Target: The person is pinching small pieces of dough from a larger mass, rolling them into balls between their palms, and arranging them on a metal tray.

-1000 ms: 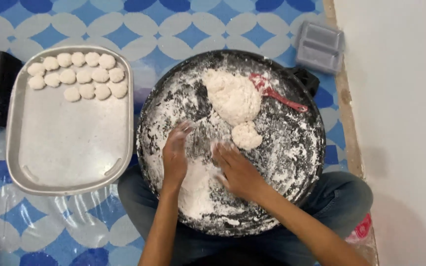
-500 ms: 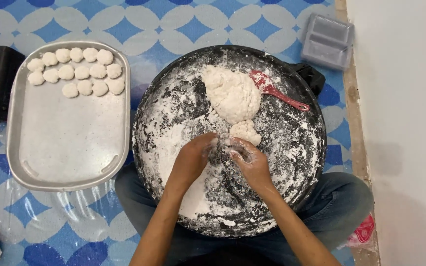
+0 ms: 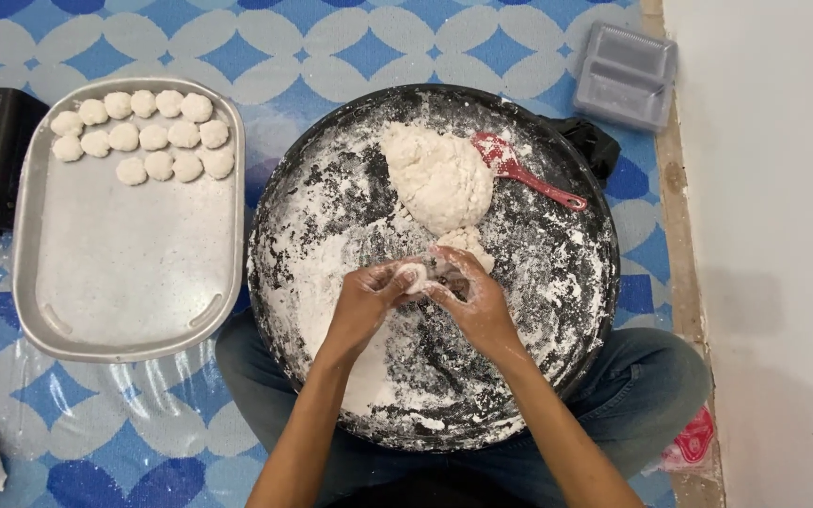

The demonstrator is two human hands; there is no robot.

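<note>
Small dough piece [image 3: 415, 277] pinched and cupped between both hands, above middle of floured black pan [image 3: 331, 188]. Left hand [image 3: 366, 303] curled round piece from one side; right hand [image 3: 474, 299] closed against it from other, fingers pressed together. Just beyond grip: small torn lump [image 3: 470, 241], then big dough mass [image 3: 438, 177], red spatula [image 3: 524, 171] beside it. Well left of grip: grey tray [image 3: 134, 282], twelve shaped rounds [image 3: 138, 136] laid in three rows at far end, most of tray bare. Judged: early stage, much dough left unshaped.
</note>
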